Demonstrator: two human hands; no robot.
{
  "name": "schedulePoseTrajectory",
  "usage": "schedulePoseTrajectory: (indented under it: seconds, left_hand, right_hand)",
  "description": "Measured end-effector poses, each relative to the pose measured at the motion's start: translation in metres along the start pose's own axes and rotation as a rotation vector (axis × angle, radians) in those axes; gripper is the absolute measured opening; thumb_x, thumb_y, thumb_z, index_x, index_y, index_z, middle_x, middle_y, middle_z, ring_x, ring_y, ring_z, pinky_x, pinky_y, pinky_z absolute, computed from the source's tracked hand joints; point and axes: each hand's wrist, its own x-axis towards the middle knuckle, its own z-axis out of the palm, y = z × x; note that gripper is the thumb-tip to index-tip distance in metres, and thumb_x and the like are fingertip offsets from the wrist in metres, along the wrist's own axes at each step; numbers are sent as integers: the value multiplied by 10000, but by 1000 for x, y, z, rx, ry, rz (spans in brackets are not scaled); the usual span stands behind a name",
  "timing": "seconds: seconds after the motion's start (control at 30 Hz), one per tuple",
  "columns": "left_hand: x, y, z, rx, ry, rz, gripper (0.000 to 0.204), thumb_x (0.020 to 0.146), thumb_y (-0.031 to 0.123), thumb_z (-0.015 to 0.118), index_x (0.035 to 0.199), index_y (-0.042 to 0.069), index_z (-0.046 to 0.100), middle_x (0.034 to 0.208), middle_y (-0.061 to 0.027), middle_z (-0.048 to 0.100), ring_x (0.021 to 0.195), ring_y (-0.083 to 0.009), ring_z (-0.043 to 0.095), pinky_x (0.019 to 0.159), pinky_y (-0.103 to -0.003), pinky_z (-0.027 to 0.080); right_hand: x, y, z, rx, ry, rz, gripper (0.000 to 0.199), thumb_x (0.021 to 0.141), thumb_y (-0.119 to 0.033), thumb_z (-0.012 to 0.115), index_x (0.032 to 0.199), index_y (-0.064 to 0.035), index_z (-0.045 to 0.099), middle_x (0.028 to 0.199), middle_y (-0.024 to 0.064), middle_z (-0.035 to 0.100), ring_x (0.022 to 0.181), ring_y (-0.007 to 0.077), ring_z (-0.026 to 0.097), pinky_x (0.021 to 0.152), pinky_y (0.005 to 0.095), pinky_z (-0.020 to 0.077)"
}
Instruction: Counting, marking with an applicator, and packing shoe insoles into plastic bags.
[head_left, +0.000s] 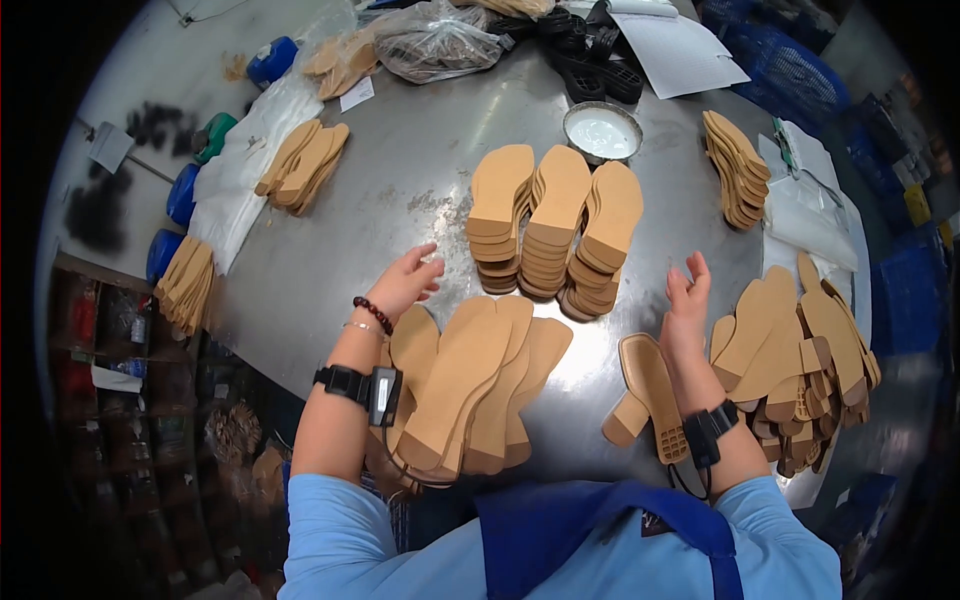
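Note:
My left hand (407, 282) is raised over the metal table with its fingers apart and holds nothing. Below it, next to my left forearm, lies a loose pile of tan shoe soles (470, 375). My right hand (686, 312) is also open and bare, fingers pointing up and away from me. Beside my right wrist a shoe sole (647, 378) lies with its grid-patterned underside showing, and a second one (627, 420) is partly beneath it. Between and beyond my hands stand three neat stacks of soles: left (502, 190), middle (558, 192) and right (612, 210).
A bowl of white liquid (602, 132) stands behind the stacks. A large heap of soles (765, 335) lies at the right, with smaller bundles at the far left (303, 165) and far right (737, 170). Black soles (590, 75), a clear plastic bag (435, 45) and papers (680, 50) occupy the back.

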Motion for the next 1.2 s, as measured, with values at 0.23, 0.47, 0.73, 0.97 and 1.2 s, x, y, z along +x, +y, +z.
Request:
schedulePoseTrajectory:
  seconds: [0.23, 0.47, 0.73, 0.97, 1.2]
  left_hand:
    - [-143, -50, -5, -166, 42, -84, 422, 985, 162, 513, 1387, 45, 456, 1062, -43, 657, 830, -93, 621, 769, -239, 511]
    - [-144, -74, 22, 744, 133, 427, 642, 836, 36, 598, 1442, 162, 426, 1384, -150, 517, 1252, -320, 488, 1033, -459, 388]
    - [-145, -73, 36, 442, 518, 103, 560, 894, 162, 609, 1401, 57, 394, 928, -178, 678, 843, -278, 675, 752, -402, 543]
    - [-109, -119, 60, 169, 826, 253, 822, 855, 65, 682, 1477, -37, 153, 989, -195, 658, 832, -224, 678, 700, -306, 564]
    - [-136, -102, 70, -1291, 415, 244, 406, 868, 27, 496, 1271, -24, 500, 1216, -148, 599, 1088, -281, 613, 962, -435, 497]
  right_hand:
    - [-129, -23, 29, -403, -1145, -618, 549, 828, -279, 729, 1283, -48, 525, 1282, 143, 532, 1149, 284, 506, 1008, 406, 394]
    - [-213, -41, 125, -784, -1677, -1196, 870, 658, -362, 839, 1405, -180, 432, 1469, 132, 361, 1418, 344, 259, 1120, 628, 200]
    - [-197, -23, 74, -962, -1580, -932, 796, 660, -299, 850, 1361, -260, 473, 1527, 200, 244, 1406, 507, 192, 1074, 642, 311]
    - [-223, 3, 73, -467, -1332, -962, 468, 738, -321, 814, 1081, -109, 576, 1352, 200, 430, 1255, 436, 395, 1056, 490, 365]
    - [-190, 7, 44, -83, -1337, -460, 253, 813, -201, 752, 1015, -115, 627, 1357, 146, 454, 1256, 313, 435, 1044, 384, 356]
